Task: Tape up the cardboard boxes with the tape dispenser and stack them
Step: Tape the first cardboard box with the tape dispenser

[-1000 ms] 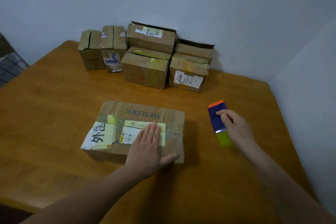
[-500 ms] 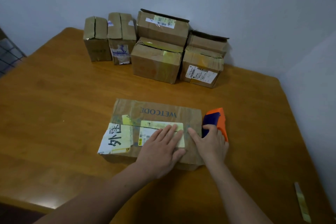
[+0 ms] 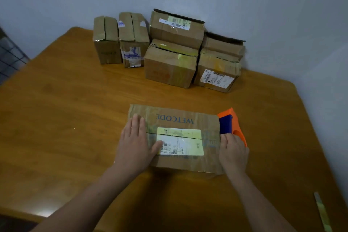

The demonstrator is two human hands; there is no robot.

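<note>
A flat cardboard box (image 3: 180,118) printed WETCODE, with a yellowish label across its top seam, lies in front of me on the wooden table (image 3: 66,109). My left hand (image 3: 134,143) rests flat on the box's left end, fingers straight, thumb on the label. My right hand (image 3: 232,153) grips the orange and blue tape dispenser (image 3: 230,123), which is held against the box's right end at the seam.
Several cardboard boxes (image 3: 169,66) stand along the wall at the table's far edge, two of them stacked on others. A strip of tape (image 3: 322,211) lies near the table's right front edge. A wall runs close along the right side.
My right hand picked up the dispenser from the table and brought it to the box's right end. My left hand slid from the box's middle to its left end.
</note>
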